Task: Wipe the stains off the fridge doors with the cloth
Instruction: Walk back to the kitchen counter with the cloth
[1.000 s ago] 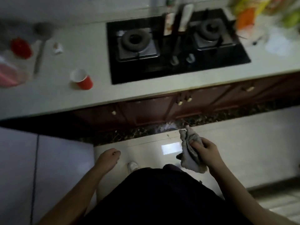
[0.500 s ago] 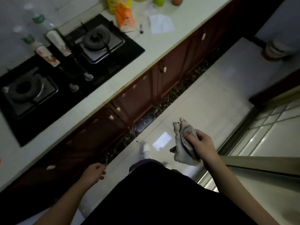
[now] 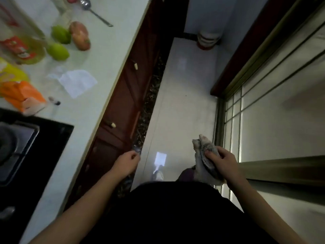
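A crumpled grey cloth (image 3: 202, 152) is bunched in my right hand (image 3: 220, 162), which holds it in front of my body at the right, over the pale floor. My left hand (image 3: 125, 163) hangs loosely curled with nothing in it, close to the brown cabinet fronts (image 3: 123, 103) under the counter. No fridge door shows in this view.
The white counter (image 3: 98, 55) runs along the left with green fruits (image 3: 60, 35), an orange packet (image 3: 22, 95), a paper (image 3: 77, 82), a ladle and the black hob (image 3: 35, 147). A glazed sliding door frame (image 3: 228, 110) stands at the right. A red-and-white container (image 3: 208, 38) sits at the floor's far end.
The view has swung to the right: the hob slid off to the left and the sliding door came in. My right hand kept hold of the cloth; my left hand stayed curled.
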Demonstrator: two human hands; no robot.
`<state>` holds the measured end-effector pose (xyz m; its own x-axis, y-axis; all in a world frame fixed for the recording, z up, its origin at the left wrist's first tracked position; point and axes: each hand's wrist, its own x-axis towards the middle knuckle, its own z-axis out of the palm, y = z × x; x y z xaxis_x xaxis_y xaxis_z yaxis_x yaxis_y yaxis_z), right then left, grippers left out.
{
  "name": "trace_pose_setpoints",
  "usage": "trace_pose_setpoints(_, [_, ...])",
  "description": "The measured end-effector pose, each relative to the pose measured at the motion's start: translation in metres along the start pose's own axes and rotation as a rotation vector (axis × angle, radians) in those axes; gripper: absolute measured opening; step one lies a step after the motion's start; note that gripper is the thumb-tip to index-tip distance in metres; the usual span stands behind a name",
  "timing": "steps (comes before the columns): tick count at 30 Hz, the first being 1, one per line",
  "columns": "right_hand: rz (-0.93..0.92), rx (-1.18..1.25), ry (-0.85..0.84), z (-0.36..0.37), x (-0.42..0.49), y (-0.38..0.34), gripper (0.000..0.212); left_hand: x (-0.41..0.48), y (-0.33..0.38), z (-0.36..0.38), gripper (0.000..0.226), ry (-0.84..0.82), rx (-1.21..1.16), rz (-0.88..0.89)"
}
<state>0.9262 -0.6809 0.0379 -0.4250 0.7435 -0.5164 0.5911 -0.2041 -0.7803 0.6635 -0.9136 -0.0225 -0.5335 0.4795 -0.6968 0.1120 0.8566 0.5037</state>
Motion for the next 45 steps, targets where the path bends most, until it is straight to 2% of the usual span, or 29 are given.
trace_pose_setpoints(3, [0.046,0.049,0.078,-0.014,0.026,-0.009,0.006,0.042,0.071,-0.027,0.023,-0.036,0.073,0.111])
trace_pose_setpoints(7, [0.123,0.087,0.111,-0.030,0.077,-0.023,0.005,0.098,0.125,-0.044,0.028,-0.121,0.143,0.115])
trace_pose_setpoints(10, [0.140,0.097,0.096,-0.039,0.127,-0.047,0.004,0.134,0.140,-0.052,0.026,-0.141,0.132,0.029])
trace_pose_setpoints(18, [-0.016,-0.031,-0.110,-0.048,0.280,-0.166,0.007,0.189,0.128,-0.078,0.027,0.037,-0.064,-0.223])
trace_pose_setpoints(24, [-0.084,-0.061,-0.192,-0.040,0.386,-0.246,0.006,0.253,0.136,-0.102,0.032,0.075,-0.223,-0.381])
trace_pose_setpoints(27, [-0.075,-0.089,-0.190,-0.035,0.437,-0.268,0.006,0.314,0.161,-0.117,0.030,0.068,-0.263,-0.360])
trace_pose_setpoints(30, [-0.038,-0.075,-0.133,-0.038,0.481,-0.289,0.011,0.364,0.231,-0.148,0.028,0.034,-0.229,-0.250])
trace_pose_setpoints(33, [-0.038,-0.043,-0.097,-0.045,0.516,-0.316,0.004,0.395,0.316,-0.186,0.027,0.040,-0.215,-0.158])
trace_pose_setpoints(37, [-0.048,-0.042,-0.090,-0.050,0.563,-0.353,0.017,0.433,0.387,-0.228,0.026,0.100,-0.246,-0.064])
trace_pose_setpoints(42, [-0.041,-0.071,-0.172,-0.036,0.639,-0.393,0.005,0.467,0.419,-0.256,0.021,0.188,-0.317,-0.122])
trace_pose_setpoints(45, [-0.097,-0.168,-0.326,-0.016,0.684,-0.422,0.013,0.471,0.406,-0.251,0.021,0.268,-0.400,-0.214])
